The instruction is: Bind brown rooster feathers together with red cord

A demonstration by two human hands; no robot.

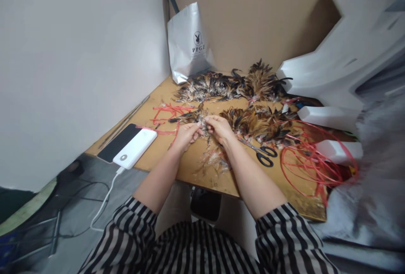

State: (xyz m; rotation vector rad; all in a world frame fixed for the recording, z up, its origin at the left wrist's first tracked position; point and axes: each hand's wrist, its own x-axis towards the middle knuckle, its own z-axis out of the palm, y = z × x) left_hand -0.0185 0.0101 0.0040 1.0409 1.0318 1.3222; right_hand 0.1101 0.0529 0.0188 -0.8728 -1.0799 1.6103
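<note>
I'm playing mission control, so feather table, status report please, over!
Left hand and right hand: pinching at a small feather bunch. Bunch: dark tips pointing left. Close by: loose feather scraps, and scissors to the right; neither blocks the hands.

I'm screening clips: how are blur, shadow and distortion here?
Head view: the pinched brownish feather tuft looks smeared; shadow dims the tan upright panel toward its right; wide-angle stretching swells the black-and-pale striped cloth sleeves near the bottom corners.
</note>
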